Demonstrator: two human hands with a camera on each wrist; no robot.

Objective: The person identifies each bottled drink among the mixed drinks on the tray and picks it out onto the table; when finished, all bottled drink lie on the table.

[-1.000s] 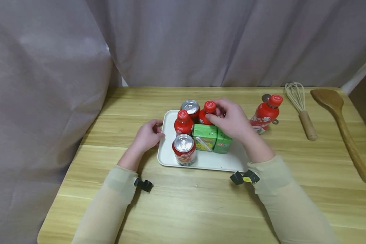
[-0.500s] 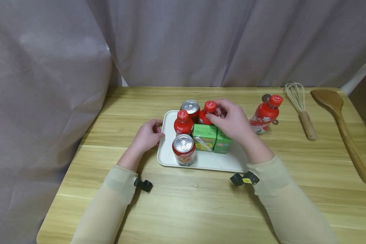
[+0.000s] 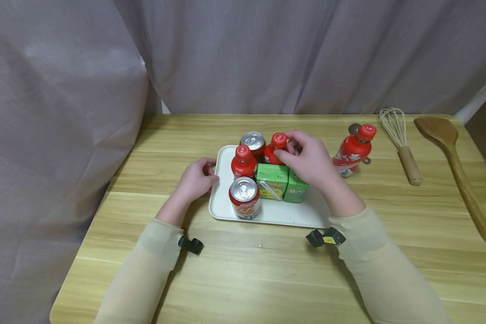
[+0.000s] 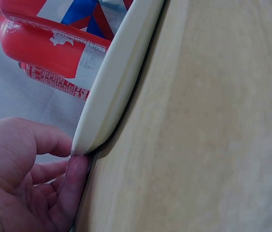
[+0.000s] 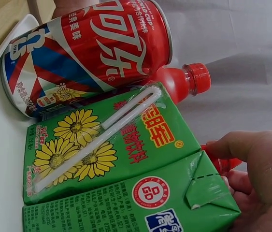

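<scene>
Pinches with right hand [image 3: 309, 159] a red bottle [image 3: 272, 156] behind green cartons [image 3: 272, 182], frame centre; grips tray [image 3: 283, 217] with left hand [image 3: 193, 181]; shows whisk [image 3: 408, 164], spatula [image 3: 458, 168] at frame right.

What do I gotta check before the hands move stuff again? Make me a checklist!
1. Left hand on the tray: ok, touching its left edge.
2. Right hand holding the back bottle: ok, near its cap.
3. Back bottle's bottom resting flat: cannot tell, hidden behind the green cartons.
4. Front can upright: ok.
5. All red bottles on the tray: not ok, the far-right bottle stands on the table.
</scene>
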